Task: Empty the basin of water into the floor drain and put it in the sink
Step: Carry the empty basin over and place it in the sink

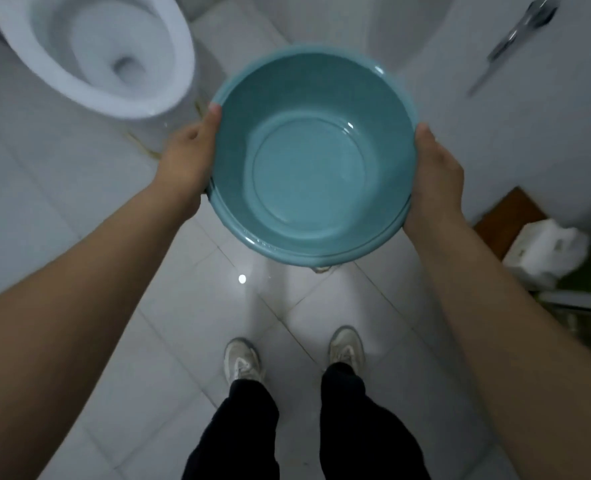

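Two pale shoes stand on the white tiled floor. Above and beyond them the round teal basin is held in the air between both hands, with its mouth facing up towards the camera. Being round, it has no long axis. The left hand grips its left rim with the thumb hooked over the edge. The right hand grips the right rim with the thumb along it. The other fingers are hidden beneath. Farther off, a white toilet stands to the left and a metal tap to the right.
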Tool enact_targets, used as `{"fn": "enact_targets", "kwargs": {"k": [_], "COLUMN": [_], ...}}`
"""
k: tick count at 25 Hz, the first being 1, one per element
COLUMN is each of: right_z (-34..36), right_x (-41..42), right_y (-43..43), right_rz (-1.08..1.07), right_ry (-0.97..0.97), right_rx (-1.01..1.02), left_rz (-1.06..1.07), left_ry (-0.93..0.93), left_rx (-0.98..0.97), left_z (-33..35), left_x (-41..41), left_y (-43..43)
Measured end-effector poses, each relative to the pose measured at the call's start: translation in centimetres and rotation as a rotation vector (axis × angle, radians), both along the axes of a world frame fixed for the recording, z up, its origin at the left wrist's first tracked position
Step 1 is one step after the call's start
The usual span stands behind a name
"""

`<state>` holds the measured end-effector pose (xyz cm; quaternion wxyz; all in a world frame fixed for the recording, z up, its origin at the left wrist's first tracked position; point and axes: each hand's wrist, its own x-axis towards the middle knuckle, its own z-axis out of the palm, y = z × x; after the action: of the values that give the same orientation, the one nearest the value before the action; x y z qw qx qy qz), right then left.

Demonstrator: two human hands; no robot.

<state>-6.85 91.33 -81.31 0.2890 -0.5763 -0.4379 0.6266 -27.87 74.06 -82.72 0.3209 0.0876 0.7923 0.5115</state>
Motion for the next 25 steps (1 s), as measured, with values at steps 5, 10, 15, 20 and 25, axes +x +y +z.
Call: {"fn": "enact_targets", "kwargs": {"k": [5, 10, 15, 20, 25], "right_z": [17.1, 32.6, 44.8, 54.1, 61.0], "right_x": [-0.9, -1.4, 0.2, 2.3, 4.9], "right_y": [0.7, 2.7, 4.9, 6.7, 7.2], "right_rz": [-0.018, -0.038, -0.027, -0.017, -0.044], "right_ry": [0.078, 0.152, 0.168, 0.181, 0.201], "right_rx": [0.033, 0.066, 0.082, 0.092, 0.147], "left_rz": [0.062, 0.106, 0.079, 0.065, 0.001], "left_ry": [0.064, 0.091, 0.081, 0.093, 0.056], "left_rx": [-0.006, 0.08, 0.145, 0.165, 0.246], "left_z": [17.8, 33.0, 44.7, 54.4, 61.9], "left_x": [-1.4, -1.8, -0.8, 0.4, 1.9], "left_y": [1.4, 3.3, 5.7, 7.8, 9.3]}}
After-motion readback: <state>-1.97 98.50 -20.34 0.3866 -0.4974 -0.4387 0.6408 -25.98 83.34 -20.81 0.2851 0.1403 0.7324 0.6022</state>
